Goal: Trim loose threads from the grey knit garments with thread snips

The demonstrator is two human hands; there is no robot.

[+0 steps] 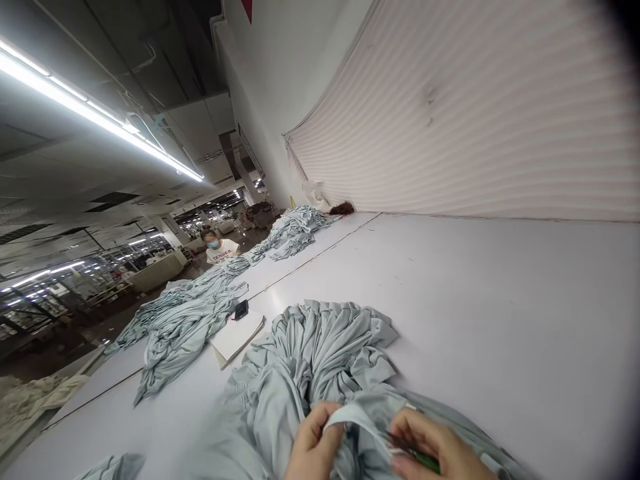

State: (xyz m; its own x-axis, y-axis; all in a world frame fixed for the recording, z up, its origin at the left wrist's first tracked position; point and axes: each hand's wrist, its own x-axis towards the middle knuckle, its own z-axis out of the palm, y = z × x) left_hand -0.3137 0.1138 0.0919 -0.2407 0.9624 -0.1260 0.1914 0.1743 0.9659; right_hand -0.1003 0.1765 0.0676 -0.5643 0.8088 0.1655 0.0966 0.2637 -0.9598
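My left hand is closed, pinching one end of a pale fabric band that arches between my two hands. In my closed right hand lies a pair of thread snips with a green handle and dark tips. Those tips point left, close to the band; whether they touch it I cannot tell. Below and beyond my hands a heap of grey-green gathered garments spreads over the white table. Part of the cloth at the lower edge is blurred.
Further left lie a paper pad, a small black object and more grey-green garments. A masked person is beyond the table. Ribbed pale sheeting borders the far side. Whitish cloth sits at the lower left.
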